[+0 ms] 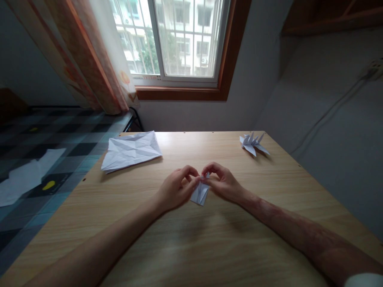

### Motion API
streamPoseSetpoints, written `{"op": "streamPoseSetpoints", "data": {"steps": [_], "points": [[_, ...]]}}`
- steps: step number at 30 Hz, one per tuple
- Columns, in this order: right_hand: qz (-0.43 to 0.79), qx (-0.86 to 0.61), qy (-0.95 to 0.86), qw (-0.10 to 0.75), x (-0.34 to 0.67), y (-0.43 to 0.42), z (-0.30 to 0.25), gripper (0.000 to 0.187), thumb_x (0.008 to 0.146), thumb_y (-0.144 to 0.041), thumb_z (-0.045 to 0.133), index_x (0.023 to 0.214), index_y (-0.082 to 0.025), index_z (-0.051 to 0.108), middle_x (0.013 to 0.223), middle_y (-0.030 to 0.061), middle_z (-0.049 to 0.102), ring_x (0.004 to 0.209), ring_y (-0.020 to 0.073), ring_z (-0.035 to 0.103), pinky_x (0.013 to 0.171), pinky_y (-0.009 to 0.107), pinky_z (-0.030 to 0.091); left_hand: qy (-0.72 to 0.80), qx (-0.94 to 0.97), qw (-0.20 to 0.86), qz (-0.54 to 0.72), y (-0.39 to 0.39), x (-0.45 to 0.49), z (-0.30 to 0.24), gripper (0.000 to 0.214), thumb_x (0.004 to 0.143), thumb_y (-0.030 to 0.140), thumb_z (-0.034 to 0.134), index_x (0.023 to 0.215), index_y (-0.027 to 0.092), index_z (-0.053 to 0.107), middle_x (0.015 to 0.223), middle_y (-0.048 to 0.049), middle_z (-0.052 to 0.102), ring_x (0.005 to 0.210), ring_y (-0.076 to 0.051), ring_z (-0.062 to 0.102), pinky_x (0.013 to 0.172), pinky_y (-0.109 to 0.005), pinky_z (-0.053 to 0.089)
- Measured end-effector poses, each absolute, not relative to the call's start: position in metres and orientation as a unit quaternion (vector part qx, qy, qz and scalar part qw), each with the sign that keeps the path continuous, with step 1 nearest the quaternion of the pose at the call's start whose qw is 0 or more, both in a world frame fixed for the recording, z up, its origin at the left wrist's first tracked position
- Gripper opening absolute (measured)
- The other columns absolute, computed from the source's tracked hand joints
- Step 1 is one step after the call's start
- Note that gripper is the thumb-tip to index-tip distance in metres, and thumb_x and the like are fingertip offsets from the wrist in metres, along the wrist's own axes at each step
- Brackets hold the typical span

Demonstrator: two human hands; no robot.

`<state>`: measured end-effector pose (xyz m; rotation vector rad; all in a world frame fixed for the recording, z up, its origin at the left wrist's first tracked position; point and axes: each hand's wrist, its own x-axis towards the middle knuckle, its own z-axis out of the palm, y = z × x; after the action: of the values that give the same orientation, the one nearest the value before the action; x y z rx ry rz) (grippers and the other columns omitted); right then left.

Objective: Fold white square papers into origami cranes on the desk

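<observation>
Between my hands is a small folded piece of white paper (200, 195), its lower end pointing toward me. My left hand (180, 186) pinches its upper left part between thumb and fingers. From the other side my right hand (223, 181) pinches the upper right part, where a narrow paper tip shows by the fingers. The fingertips of both hands nearly meet and hide the top of the paper.
A stack of creased white sheets (133, 149) lies at the wooden table's (239, 247) back left. Several folded paper pieces with pointed tips (253, 142) sit at the back right. Left of the table is a checked bed (74, 137) with loose paper (26, 177); a window (188, 40) is ahead.
</observation>
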<state>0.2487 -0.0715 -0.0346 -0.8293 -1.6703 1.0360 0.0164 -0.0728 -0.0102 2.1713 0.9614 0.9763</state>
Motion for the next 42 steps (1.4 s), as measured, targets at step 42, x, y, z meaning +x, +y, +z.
{"op": "streamPoseSetpoints", "data": {"steps": [42], "points": [[0.395,-0.344,-0.706,0.477,0.249,-0.075,-0.031,0.022,0.101,-0.044,0.080,0.098,-0.022,0.078,0.094,0.0019,0.075,0.090,0.0202,0.066,0.083,0.031,0.054,0.312,0.789,0.293,0.441,-0.072,0.018,-0.008,0.009,0.103,0.027,0.075,0.106,0.018,0.077,0.099,-0.0050,0.080,0.087,-0.018,0.073,0.080,-0.029,0.058]]}}
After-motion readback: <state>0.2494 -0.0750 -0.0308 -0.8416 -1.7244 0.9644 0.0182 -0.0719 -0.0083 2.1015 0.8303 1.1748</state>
